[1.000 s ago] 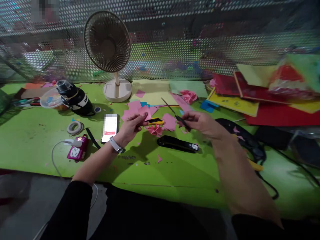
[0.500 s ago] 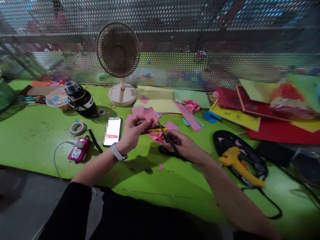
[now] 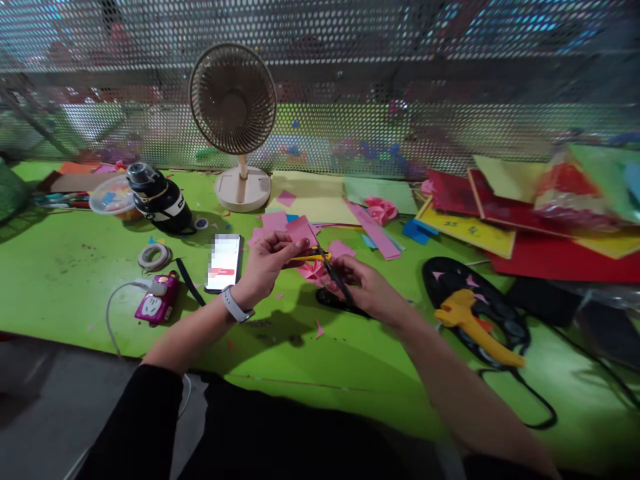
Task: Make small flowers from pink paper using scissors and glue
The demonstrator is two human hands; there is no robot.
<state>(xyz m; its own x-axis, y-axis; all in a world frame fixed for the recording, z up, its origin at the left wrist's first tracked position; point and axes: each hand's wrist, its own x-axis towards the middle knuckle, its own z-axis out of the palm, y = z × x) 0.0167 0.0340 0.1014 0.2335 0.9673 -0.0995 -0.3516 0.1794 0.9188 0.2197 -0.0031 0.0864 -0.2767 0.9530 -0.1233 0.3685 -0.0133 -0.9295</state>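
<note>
While our left hand (image 3: 266,265) in the head view is pinching a pink paper (image 3: 301,231) above the table (image 3: 65,293), our right hand (image 3: 369,287) is gripping scissors (image 3: 328,266), the blades crossing by the paper's right edge. We are seemingly partway through trimming: two flowers (image 3: 381,211) are already lying formed, scraps (image 3: 319,329) are dotting the table, but this piece is looking flat and we are not seeing whether any cut is finished.

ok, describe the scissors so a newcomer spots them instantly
On the green table stands a fan; nearer the wearer and to its right is the right hand. It holds the scissors, dark and slim, blades pointing forward and left. They're held in hand, whereas the black stapler lies below.
</note>
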